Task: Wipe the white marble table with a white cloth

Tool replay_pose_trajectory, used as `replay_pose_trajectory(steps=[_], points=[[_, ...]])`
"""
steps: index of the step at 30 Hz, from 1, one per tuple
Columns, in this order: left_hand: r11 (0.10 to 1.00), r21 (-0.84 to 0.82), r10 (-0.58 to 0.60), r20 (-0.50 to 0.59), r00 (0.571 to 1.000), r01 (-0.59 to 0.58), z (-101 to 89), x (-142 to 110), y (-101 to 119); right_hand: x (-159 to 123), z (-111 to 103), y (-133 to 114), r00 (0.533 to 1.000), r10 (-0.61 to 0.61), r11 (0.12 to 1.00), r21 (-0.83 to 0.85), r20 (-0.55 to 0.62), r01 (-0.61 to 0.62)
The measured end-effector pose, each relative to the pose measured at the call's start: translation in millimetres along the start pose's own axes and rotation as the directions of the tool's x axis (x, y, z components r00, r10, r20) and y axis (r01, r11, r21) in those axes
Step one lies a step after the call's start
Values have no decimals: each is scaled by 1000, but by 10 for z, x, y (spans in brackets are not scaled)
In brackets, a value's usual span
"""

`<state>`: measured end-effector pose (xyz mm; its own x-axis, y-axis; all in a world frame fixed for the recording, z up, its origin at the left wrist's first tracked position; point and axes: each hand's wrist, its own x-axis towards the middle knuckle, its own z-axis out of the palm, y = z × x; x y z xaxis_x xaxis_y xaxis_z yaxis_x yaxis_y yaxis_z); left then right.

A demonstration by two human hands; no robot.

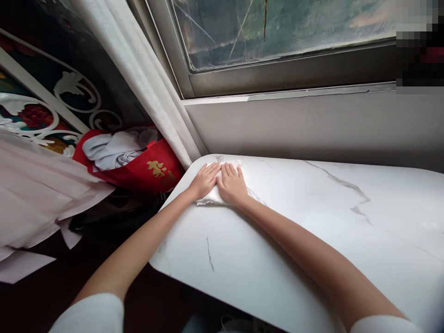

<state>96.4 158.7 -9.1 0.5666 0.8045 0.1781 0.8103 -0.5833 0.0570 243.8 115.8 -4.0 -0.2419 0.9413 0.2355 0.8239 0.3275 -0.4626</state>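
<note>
Here, both arms reach forward over the table [294, 240], nearly straight, converging toward its far left corner. The left hand [204, 180] lies palm down, fingers extended and slanting toward the table's far edge; the right hand [231, 185] lies just beside it, likewise flattened, its fingers pointing toward that same edge and its thumb turned toward the left hand. Neither hand is closed: both are spread, pressing a cloth [212, 200] from above rather than clasping it. The cloth, white and partly hidden by the hands, rests on the table near the far left corner, its near edge slightly rumpled. The left forearm crosses the table's left edge; the right passes above its middle. White sleeves end at the upper arms. The tabletop is white with grey, marble-like veins and rounded corners. Beyond the table's far edge stands a pale wall [312, 121], with a window [305, 32] above. A white curtain [145, 78] hangs by the table's far left corner. Left of the table are a red bag [130, 175] holding light clothes [116, 150], pale pink fabric [38, 194] and white scrollwork [62, 113].
</note>
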Motion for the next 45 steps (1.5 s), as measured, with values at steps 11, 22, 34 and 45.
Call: replay_pose_trajectory(steps=[11, 22, 34, 45], points=[[999, 26, 29, -53, 998, -28, 251, 1136, -20, 640, -126, 690, 981, 116, 981, -136, -158, -138], [1000, 27, -15, -52, 999, 16, 160, 767, 316, 242, -204, 606, 992, 71, 979, -181, -105, -89], [999, -28, 15, -120, 993, -18, -63, -717, 1457, -1415, -507, 182, 998, -53, 988, -143, 29, 57], [972, -79, 218, -49, 975, -221, -207, -1291, 2215, -2501, -831, 194, 994, -71, 995, -66, 82, 76]])
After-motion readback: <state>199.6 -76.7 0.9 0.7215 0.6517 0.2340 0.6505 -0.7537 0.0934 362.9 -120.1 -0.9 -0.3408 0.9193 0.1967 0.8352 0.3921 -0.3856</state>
